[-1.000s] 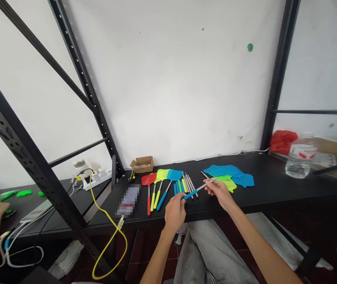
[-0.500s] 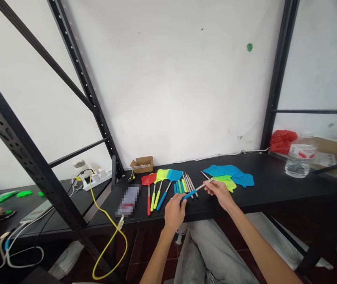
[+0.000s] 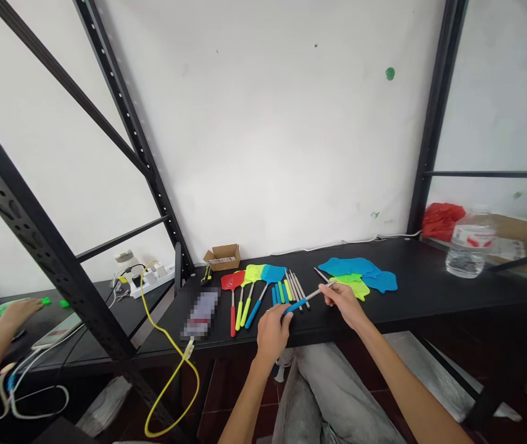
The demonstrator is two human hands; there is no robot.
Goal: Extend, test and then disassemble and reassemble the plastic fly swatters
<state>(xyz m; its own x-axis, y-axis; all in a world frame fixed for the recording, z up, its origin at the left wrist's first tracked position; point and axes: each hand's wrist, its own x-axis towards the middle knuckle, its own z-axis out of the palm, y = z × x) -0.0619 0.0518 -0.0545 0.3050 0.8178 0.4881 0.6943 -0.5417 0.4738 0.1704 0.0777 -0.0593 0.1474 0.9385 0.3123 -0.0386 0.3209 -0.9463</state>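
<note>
My left hand (image 3: 271,330) is closed round the blue handle (image 3: 296,306) of a fly swatter shaft. Its grey metal rod (image 3: 313,295) slants up to the right, where the fingers of my right hand (image 3: 340,300) pinch it near the tip. No swatter head shows on this rod. Just behind lie loose grey rods (image 3: 297,287) and several blue, green and yellow handles (image 3: 281,292). Blue swatter heads (image 3: 347,267) and a yellow-green head (image 3: 355,286) are heaped beyond my right hand. To the left, a red fly swatter (image 3: 232,302) lies beside yellow and blue ones (image 3: 257,311).
A phone (image 3: 200,314) with a yellow cable (image 3: 171,339) lies on the left of the black table (image 3: 411,302). A small cardboard box (image 3: 223,258) stands behind it. A water bottle (image 3: 469,246) is at right. At far left, another person's hand (image 3: 21,311) touches green pieces.
My hands and the shaft between them have hardly moved. At far left, the other person's arm has reached farther onto the table, over the green pieces.
</note>
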